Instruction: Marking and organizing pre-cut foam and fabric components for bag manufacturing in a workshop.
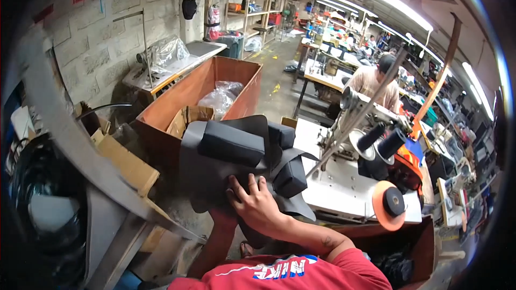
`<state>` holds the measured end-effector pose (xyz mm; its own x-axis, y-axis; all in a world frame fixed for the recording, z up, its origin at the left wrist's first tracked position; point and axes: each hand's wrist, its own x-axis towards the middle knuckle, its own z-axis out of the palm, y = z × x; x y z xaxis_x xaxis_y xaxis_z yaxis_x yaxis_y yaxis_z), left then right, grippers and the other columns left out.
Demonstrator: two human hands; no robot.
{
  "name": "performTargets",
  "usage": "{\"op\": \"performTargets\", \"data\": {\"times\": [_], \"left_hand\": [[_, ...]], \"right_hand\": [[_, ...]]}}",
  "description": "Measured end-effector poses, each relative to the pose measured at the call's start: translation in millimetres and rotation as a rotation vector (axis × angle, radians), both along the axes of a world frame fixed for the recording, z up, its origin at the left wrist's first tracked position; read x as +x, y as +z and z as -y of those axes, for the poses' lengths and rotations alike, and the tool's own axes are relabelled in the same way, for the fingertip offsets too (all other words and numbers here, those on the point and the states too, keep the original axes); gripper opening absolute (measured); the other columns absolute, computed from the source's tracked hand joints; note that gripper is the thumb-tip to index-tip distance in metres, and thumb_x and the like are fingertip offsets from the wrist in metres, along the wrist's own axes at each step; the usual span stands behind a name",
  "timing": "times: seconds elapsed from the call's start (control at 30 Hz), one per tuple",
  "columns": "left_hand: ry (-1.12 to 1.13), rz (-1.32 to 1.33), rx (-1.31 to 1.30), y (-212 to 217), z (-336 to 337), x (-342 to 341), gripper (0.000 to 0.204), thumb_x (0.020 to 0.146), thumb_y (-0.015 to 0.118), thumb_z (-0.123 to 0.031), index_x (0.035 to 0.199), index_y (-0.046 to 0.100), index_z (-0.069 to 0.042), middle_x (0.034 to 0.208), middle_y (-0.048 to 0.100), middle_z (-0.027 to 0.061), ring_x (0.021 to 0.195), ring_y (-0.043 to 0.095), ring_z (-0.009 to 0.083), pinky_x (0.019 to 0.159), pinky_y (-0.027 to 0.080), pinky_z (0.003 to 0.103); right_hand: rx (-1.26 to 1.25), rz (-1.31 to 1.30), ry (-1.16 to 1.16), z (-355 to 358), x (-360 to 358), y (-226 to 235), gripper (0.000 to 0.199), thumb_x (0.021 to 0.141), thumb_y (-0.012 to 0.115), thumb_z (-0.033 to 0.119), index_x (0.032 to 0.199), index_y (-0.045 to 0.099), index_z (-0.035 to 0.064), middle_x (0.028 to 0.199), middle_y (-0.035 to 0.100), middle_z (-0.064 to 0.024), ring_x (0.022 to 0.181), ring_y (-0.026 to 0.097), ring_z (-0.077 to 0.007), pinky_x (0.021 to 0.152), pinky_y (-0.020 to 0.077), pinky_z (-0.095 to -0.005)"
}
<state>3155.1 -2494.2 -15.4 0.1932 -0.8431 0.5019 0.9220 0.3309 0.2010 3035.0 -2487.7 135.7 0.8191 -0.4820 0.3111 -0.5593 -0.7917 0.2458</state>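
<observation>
A black sewn fabric piece with flaps and raised, box-shaped pouches is held up before me. The longest pouch lies across its upper part, and a smaller pouch bulges at the right. My right hand rests on the front of the piece below the long pouch, fingers spread and lying on the cloth. From below, my left forearm reaches up to the lower edge of the piece. The fingers of my left hand are hidden behind the fabric.
A sewing machine table with black thread cones stands at my right. Beyond the piece is a reddish wooden bin holding clear plastic. Cardboard and a curved grey frame are at left. A person sits ahead right.
</observation>
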Motion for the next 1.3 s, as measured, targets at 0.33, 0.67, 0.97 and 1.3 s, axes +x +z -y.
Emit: {"op": "performTargets", "data": {"times": [0.33, 0.67, 0.97, 1.3], "left_hand": [[-0.034, -0.021, 0.148, -35, 160, 24, 0.063, 0.096, 0.032, -0.047, 0.146, 0.028, -0.009, 0.15, 0.03, 0.0103, 0.138, 0.027, 0.0256, 0.116, 0.017, 0.042], [-0.228, 0.046, 0.09, -2, 330, 68, 0.061, 0.096, 0.031, -0.05, 0.141, 0.038, -0.009, 0.142, 0.042, 0.0122, 0.13, 0.04, 0.028, 0.113, 0.026, 0.042], [-0.34, -0.01, 0.058, -6, 471, 119, 0.06, 0.096, 0.033, -0.047, 0.143, 0.033, -0.009, 0.145, 0.037, 0.012, 0.132, 0.037, 0.0282, 0.113, 0.026, 0.043], [-0.251, -0.025, 0.427, -66, 645, 117, 0.066, 0.093, 0.033, -0.054, 0.142, 0.034, -0.01, 0.144, 0.039, 0.0124, 0.132, 0.038, 0.0308, 0.111, 0.028, 0.046]], "right_hand": [[0.007, 0.023, -0.06, 150, 20, 7, 0.041, 0.083, 0.051, 0.023, 0.12, 0.06, 0.0065, 0.139, 0.043, -0.0195, 0.114, 0.049, -0.0492, 0.092, 0.04, -0.0613], [0.144, 0.113, -0.288, 312, 61, -15, 0.042, 0.079, 0.055, 0.014, 0.12, 0.06, 0.0099, 0.138, 0.044, -0.0159, 0.115, 0.047, -0.0444, 0.094, 0.039, -0.0566], [0.112, 0.053, -0.319, 450, 116, -5, 0.042, 0.08, 0.054, 0.018, 0.121, 0.059, 0.0094, 0.139, 0.042, -0.0164, 0.113, 0.049, -0.0458, 0.092, 0.0403, -0.0584], [0.139, -0.012, -0.26, 638, 119, -27, 0.043, 0.08, 0.055, 0.021, 0.119, 0.059, 0.0041, 0.136, 0.045, -0.0191, 0.11, 0.051, -0.0477, 0.089, 0.0415, -0.0601]]}}
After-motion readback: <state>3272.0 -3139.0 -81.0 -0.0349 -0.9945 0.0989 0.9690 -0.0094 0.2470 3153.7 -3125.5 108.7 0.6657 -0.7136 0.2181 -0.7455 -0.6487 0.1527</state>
